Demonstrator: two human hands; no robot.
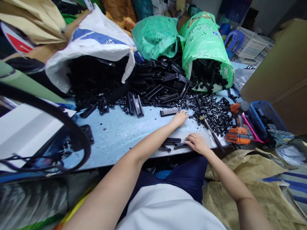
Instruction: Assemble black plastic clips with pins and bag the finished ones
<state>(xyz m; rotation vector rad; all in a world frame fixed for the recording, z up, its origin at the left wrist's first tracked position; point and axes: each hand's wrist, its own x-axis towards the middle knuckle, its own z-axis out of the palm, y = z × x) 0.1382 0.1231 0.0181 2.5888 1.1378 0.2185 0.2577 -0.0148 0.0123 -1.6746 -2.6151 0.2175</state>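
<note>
My left hand (179, 118) reaches forward across the light blue table (120, 131), its fingertips touching a flat black comb-like plastic part (169, 111) at the edge of a big heap of black plastic parts (155, 83). The fingers lie fairly flat and hold nothing I can see. My right hand (197, 142) rests near the table's front edge, fingers curled down onto a small black plastic piece (178, 146) next to two other black pieces (170, 140).
An orange cordless drill (237, 123) and a screwdriver (213, 132) lie at the right beside small black pieces with screws (216, 111). Green sacks (206, 44) and a white sack (96, 38) spill parts at the back. A blue basket (262, 116) sits far right, cardboard (283, 70) behind.
</note>
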